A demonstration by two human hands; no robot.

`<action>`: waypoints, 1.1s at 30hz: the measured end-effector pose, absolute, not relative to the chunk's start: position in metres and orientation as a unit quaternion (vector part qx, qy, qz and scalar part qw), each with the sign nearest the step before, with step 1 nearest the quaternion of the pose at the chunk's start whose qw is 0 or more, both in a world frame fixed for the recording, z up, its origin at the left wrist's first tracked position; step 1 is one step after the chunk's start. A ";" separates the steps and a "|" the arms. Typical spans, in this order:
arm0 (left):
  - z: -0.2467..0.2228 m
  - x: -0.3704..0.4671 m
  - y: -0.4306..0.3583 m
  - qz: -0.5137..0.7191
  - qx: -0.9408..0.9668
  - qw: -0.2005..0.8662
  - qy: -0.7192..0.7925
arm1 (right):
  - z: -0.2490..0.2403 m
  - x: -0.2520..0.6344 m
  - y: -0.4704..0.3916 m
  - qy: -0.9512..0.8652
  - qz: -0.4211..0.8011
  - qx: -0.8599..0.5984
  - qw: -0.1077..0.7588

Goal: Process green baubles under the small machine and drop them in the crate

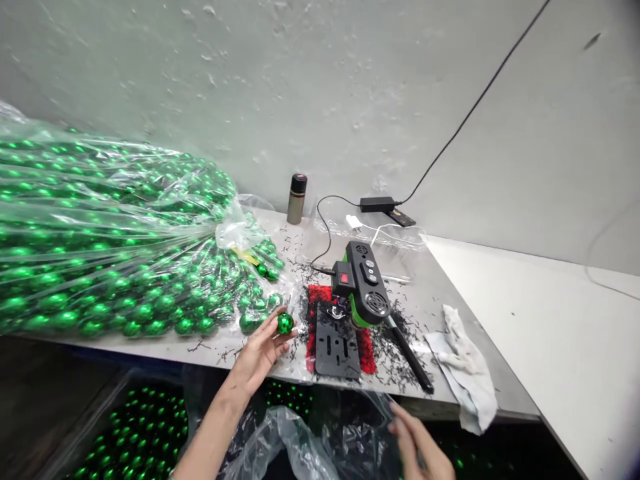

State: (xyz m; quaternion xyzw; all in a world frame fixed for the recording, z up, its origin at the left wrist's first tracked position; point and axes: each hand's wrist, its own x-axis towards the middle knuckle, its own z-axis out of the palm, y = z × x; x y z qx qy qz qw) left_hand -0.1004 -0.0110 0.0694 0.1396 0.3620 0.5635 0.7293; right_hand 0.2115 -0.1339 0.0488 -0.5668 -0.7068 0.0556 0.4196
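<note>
My left hand grips a shiny green ball ornament between thumb and fingers, just above the table's front edge. To its right a black slotted plate lies on a red fuzzy mat. Over the plate stands a black and green machine with round vents and a red switch. Low on the right, my right hand has its fingers closed on the edge of a clear plastic bag, which hangs open below the table; the hand is slightly blurred.
A large clear bag of green balls fills the table's left side. Behind are a spray can and a power adapter with cables. A black-handled tool, black shreds and a white cloth lie right. More balls sit below.
</note>
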 end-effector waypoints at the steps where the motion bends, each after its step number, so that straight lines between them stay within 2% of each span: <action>1: 0.069 -0.095 -0.015 0.553 0.129 0.738 0.364 | 0.045 0.195 -0.133 -0.720 0.066 -0.541 0.429; 8: 0.063 -0.066 -0.046 0.487 0.135 0.774 0.381 | 0.056 0.123 -0.132 -0.769 0.107 -0.448 0.444; 21: 0.055 -0.058 -0.058 0.480 0.100 0.792 0.363 | 0.051 0.112 -0.133 -0.787 0.136 -0.426 0.424; 33: 0.055 -0.057 -0.058 0.525 0.057 0.769 0.360 | 0.037 0.114 -0.142 -0.807 0.129 -0.422 0.394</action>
